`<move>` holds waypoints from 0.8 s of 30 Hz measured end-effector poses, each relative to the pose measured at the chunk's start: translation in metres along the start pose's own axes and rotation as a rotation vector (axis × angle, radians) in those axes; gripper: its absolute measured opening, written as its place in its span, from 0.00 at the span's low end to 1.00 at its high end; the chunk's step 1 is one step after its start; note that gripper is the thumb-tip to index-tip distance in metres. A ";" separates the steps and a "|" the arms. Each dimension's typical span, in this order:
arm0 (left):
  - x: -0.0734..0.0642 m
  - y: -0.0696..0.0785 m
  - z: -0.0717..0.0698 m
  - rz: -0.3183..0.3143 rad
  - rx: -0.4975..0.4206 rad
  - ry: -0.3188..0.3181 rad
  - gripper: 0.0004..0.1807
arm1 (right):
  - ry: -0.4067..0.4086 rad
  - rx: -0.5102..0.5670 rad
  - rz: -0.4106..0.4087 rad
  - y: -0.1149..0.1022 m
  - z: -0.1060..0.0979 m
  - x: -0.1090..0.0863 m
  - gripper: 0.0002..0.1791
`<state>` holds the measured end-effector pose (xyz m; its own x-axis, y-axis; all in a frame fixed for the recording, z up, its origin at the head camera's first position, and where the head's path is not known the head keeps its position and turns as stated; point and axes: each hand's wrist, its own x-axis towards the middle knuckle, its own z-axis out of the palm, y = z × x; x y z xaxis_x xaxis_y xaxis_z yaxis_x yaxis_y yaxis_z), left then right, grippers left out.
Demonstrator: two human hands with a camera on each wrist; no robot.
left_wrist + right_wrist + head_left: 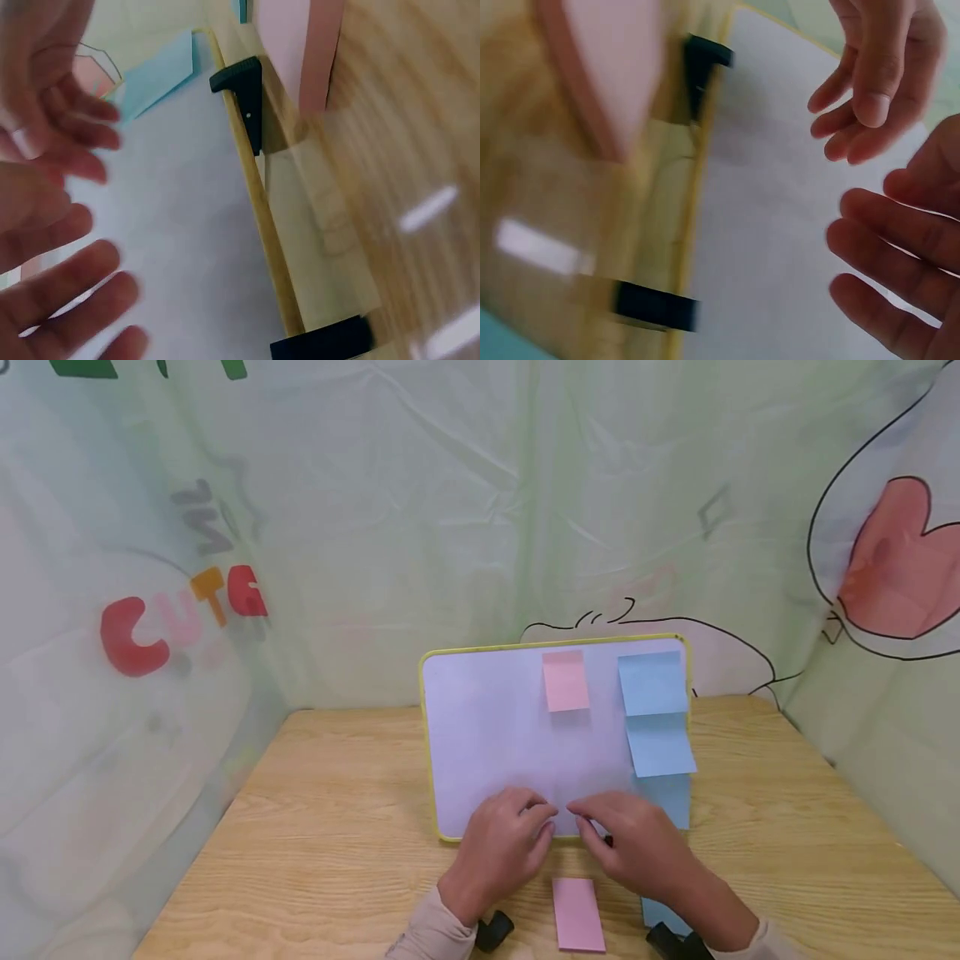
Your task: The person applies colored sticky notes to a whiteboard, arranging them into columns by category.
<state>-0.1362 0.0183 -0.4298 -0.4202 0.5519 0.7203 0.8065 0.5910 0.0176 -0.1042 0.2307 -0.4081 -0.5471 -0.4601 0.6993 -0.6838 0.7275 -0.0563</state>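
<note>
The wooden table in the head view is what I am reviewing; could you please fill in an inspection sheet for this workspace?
Surface: wooden table, light grain.
Job's things: whiteboard standing on black feet; on it, one pink sticky note and three blue sticky notes; pink sticky-note pad on the table, blue paper item partly hidden.
Clutter: nothing seen.
Hands: left hand and right hand before the board, fingers loosely bent, no held thing seen.
Cables: nothing seen.
Surroundings: printed curtain.
</note>
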 end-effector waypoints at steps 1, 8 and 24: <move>-0.002 0.001 0.000 0.002 0.005 -0.014 0.05 | -0.035 0.010 0.011 -0.001 0.002 -0.004 0.07; -0.017 0.005 0.002 -0.017 -0.017 -0.172 0.04 | -0.198 0.076 0.088 -0.008 0.006 -0.027 0.07; -0.030 0.009 0.000 -0.176 -0.222 -0.454 0.05 | -0.418 0.201 -0.055 -0.008 0.010 -0.046 0.04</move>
<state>-0.1159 0.0069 -0.4515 -0.6549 0.6840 0.3214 0.7556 0.5859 0.2927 -0.0779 0.2409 -0.4469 -0.6268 -0.6907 0.3607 -0.7747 0.6020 -0.1934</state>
